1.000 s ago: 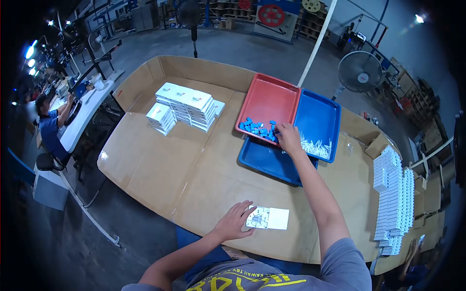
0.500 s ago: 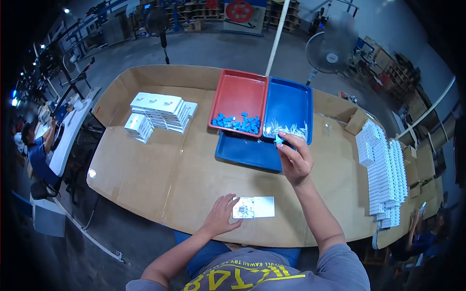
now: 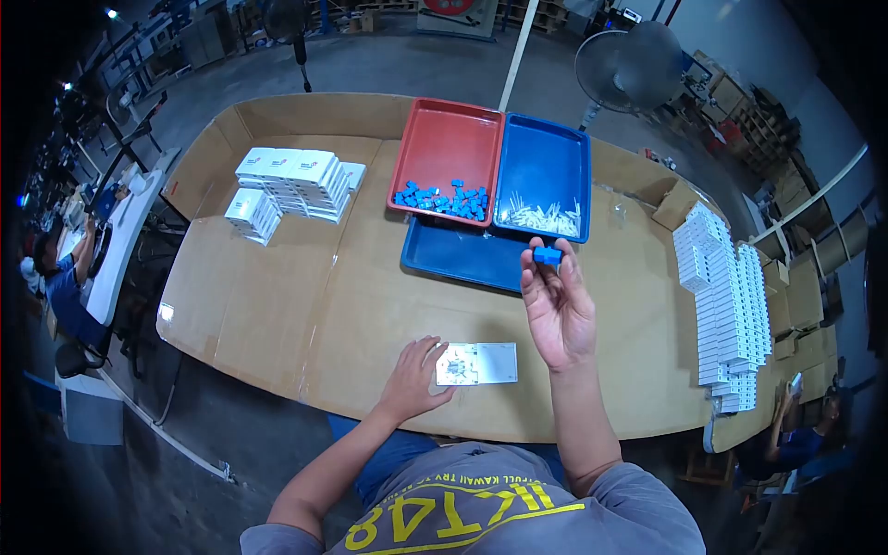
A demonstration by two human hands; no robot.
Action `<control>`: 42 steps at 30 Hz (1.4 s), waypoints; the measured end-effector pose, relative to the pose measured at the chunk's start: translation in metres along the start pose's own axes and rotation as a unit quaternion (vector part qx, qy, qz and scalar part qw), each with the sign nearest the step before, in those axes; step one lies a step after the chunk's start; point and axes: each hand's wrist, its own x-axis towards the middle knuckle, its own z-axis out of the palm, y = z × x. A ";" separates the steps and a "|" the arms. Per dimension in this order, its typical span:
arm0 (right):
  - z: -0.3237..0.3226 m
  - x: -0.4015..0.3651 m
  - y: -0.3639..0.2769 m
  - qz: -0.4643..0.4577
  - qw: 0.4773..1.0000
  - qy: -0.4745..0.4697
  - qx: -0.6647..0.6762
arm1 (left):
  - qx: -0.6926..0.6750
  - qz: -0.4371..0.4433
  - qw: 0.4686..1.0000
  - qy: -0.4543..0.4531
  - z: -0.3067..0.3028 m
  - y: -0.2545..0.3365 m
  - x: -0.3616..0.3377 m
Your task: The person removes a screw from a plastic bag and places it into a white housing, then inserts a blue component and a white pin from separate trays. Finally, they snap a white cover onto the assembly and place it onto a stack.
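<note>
My left hand rests at the left end of an opened flat white box, thumb and fingers around its edge. The box's left half has fittings inside; its right half is a plain flap lying flat. Raised above the table, palm up, my right hand pinches a small blue plastic connector between thumb and fingers. More blue connectors lie in the near end of the red tray. Thin white sticks lie in the blue tray beside it.
Another blue tray sits partly under these two. Stacked white boxes stand at left and right on the cardboard-covered table. Fans stand behind. A person sits at left; another person's arm shows at right.
My right hand has turned palm up, still pinching the blue connector. My left hand stays at the white box. The camera view has tilted, so the table sits higher in frame.
</note>
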 end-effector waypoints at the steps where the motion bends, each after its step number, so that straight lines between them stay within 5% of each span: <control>1: 0.002 -0.002 0.000 0.000 1.000 -0.011 -0.017 | -0.001 0.000 1.000 0.002 0.000 0.000 0.000; 6: 0.004 -0.003 0.003 0.015 0.994 -0.043 -0.101 | -0.001 -0.002 1.000 -0.003 -0.001 -0.003 0.001; 7: -0.004 0.002 0.007 -0.019 0.978 -0.050 -0.201 | -0.003 -0.002 1.000 0.000 0.001 -0.005 0.002; 11: -0.076 0.012 0.051 -0.078 0.845 -0.039 -0.528 | -0.018 -0.020 1.000 -0.004 0.007 -0.007 -0.009; 13: -0.110 -0.003 0.075 -0.076 0.733 -0.056 -0.674 | -0.041 -0.020 0.999 0.008 0.005 -0.010 -0.002; 16: -0.135 -0.034 0.099 -0.027 0.652 -0.111 -0.750 | -0.049 -0.020 0.998 0.022 0.005 -0.013 -0.003; 23: -0.142 -0.058 0.128 -0.079 0.590 -0.155 -0.789 | -0.064 -0.032 0.997 0.034 0.006 -0.014 -0.004; 35: -0.143 -0.058 0.136 -0.083 0.584 -0.153 -0.793 | -0.070 -0.045 0.996 0.029 0.006 -0.014 -0.004; 42: -0.149 -0.070 0.142 -0.101 0.506 -0.168 -0.840 | -0.075 -0.046 0.996 0.032 0.013 -0.019 -0.007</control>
